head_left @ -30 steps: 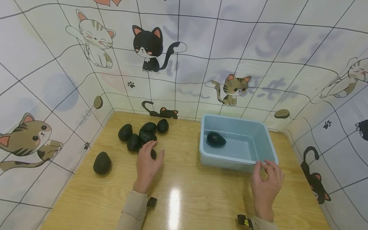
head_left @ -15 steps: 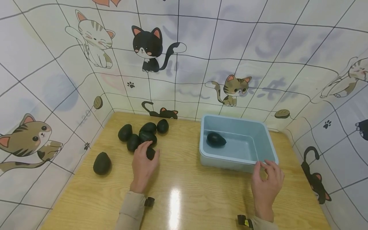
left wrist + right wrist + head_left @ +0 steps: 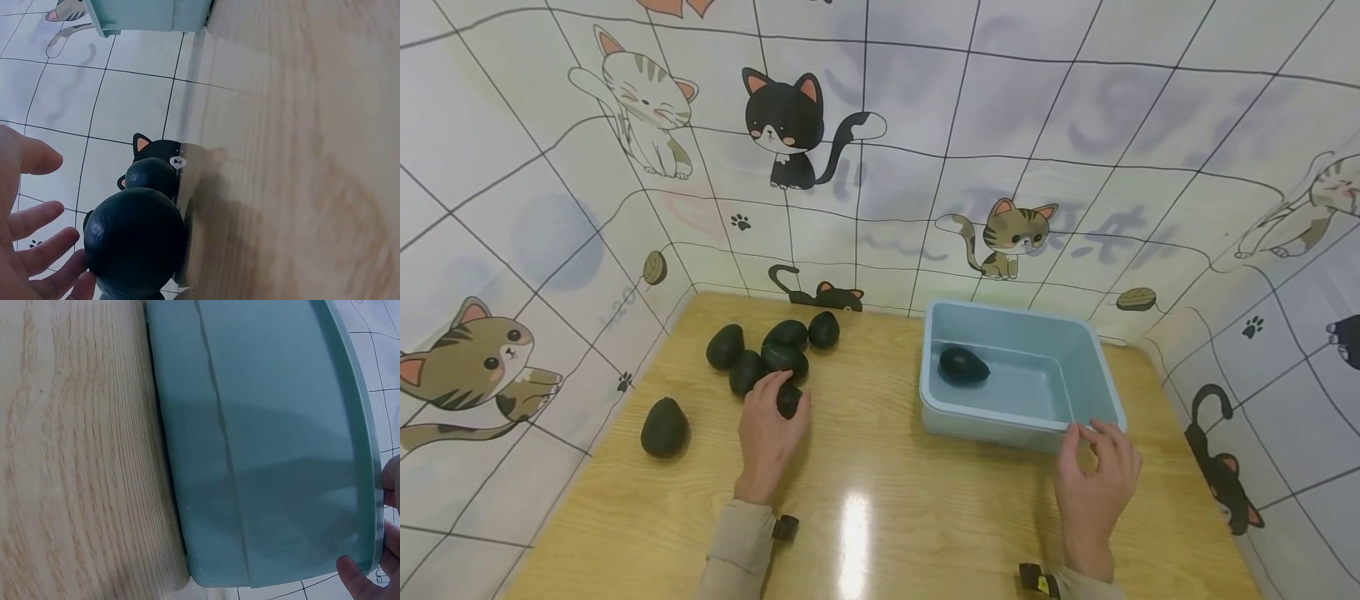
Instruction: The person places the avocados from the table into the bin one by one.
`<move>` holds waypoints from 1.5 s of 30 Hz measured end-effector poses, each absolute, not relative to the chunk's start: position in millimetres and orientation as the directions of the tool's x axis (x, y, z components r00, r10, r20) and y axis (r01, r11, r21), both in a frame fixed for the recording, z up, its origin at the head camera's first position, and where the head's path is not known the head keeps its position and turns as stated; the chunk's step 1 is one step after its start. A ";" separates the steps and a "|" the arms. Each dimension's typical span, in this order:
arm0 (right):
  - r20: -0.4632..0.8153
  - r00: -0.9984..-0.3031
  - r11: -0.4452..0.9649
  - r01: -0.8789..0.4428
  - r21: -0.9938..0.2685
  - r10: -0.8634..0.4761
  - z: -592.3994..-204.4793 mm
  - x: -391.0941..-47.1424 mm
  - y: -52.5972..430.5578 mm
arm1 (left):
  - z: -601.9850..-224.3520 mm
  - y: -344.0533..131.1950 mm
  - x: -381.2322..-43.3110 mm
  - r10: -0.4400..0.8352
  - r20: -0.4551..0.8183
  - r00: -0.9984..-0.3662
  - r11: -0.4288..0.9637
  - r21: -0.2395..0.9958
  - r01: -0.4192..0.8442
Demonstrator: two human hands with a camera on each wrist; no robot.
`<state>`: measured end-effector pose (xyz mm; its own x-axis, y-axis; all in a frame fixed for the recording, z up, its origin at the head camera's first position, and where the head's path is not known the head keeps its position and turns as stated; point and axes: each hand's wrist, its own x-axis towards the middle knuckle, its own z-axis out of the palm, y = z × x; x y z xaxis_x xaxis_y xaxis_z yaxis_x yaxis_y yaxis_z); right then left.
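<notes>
your left hand (image 3: 767, 440) spreads, thumb apart from its fingers, around a dark-green rounded avocado (image 3: 788, 402); your right hand (image 3: 1097, 490) pinches a pale-blue rectangular plastic tub (image 3: 992, 421) by its rim.

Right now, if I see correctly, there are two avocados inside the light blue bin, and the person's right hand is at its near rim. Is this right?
Not quite: the number is wrong. The head view shows only one avocado inside the light blue bin. The right hand is indeed at its near rim.
</notes>
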<state>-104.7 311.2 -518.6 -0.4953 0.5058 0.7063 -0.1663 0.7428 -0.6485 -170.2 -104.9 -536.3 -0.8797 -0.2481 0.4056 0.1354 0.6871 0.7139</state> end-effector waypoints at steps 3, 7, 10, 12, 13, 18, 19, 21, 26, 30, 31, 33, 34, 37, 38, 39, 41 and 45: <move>0.702 -0.503 0.745 -0.158 -0.648 0.504 -517.6 -104.7 311.1 | -537.4 -106.2 -171.3 -0.251 0.395 -0.884 0.695 0.709 0.120; 0.697 -0.506 0.743 -0.154 -0.652 0.507 -517.1 -105.7 310.5 | -537.9 -107.7 -173.8 -0.255 0.399 -0.881 0.701 0.704 0.116; 0.702 -0.501 0.740 -0.166 -0.651 0.505 -517.5 -106.7 309.8 | -538.5 -109.1 -175.5 -0.255 0.414 -0.874 0.709 0.695 0.122; 0.707 -0.499 0.742 -0.174 -0.648 0.501 -517.7 -107.2 309.3 | -538.9 -110.0 -176.0 -0.255 0.423 -0.869 0.713 0.689 0.126; 0.709 -0.498 0.743 -0.175 -0.647 0.500 -517.9 -107.4 309.1 | -539.2 -110.5 -176.1 -0.255 0.426 -0.868 0.716 0.686 0.127; 0.710 -0.501 0.749 -0.169 -0.641 0.495 -517.9 -107.6 308.2 | -541.5 -112.0 -175.8 -0.255 0.423 -0.869 0.725 0.678 0.117; 0.710 -0.500 0.749 -0.168 -0.640 0.495 -517.9 -107.6 308.3 | -541.8 -112.1 -175.7 -0.257 0.419 -0.871 0.726 0.678 0.112; 0.711 -0.499 0.751 -0.165 -0.639 0.496 -517.4 -107.3 308.2 | -542.4 -112.2 -175.6 -0.260 0.414 -0.872 0.727 0.678 0.105; 0.693 -0.522 0.749 -0.144 -0.647 0.498 -514.0 -105.2 307.7 | -543.0 -111.7 -175.7 -0.268 0.414 -0.870 0.726 0.680 0.099; 0.667 -0.561 0.754 -0.111 -0.648 0.490 -513.5 -102.5 309.2 | -543.7 -111.8 -175.3 -0.270 0.415 -0.869 0.730 0.677 0.097; 0.665 -0.562 0.753 -0.110 -0.649 0.491 -513.7 -102.3 309.3 | -544.0 -111.8 -175.2 -0.269 0.416 -0.868 0.730 0.676 0.098; 0.671 -0.550 0.749 -0.117 -0.652 0.498 -514.3 -102.7 309.1 | -544.3 -111.9 -174.7 -0.268 0.416 -0.869 0.730 0.676 0.098; 0.676 -0.541 0.748 -0.123 -0.653 0.501 -514.3 -103.1 308.9 | -544.7 -112.0 -174.5 -0.268 0.415 -0.870 0.730 0.676 0.097; 0.688 -0.518 0.743 -0.139 -0.654 0.509 -514.8 -104.0 308.1 | -545.5 -112.0 -173.6 -0.268 0.406 -0.874 0.729 0.678 0.092; 0.689 -0.516 0.743 -0.140 -0.654 0.509 -515.0 -104.1 308.0 | -545.8 -112.0 -173.2 -0.268 0.402 -0.875 0.729 0.679 0.089; 0.691 -0.514 0.745 -0.141 -0.652 0.508 -515.2 -104.3 308.0 | -545.9 -112.0 -172.8 -0.270 0.397 -0.877 0.726 0.682 0.085; 0.692 -0.514 0.746 -0.142 -0.651 0.507 -515.9 -104.4 308.5 | -546.0 -112.0 -172.2 -0.276 0.388 -0.880 0.720 0.689 0.078; 0.685 -0.535 0.752 -0.132 -0.646 0.495 -516.9 -103.2 310.6 | -545.5 -112.5 -172.0 -0.286 0.375 -0.882 0.713 0.698 0.066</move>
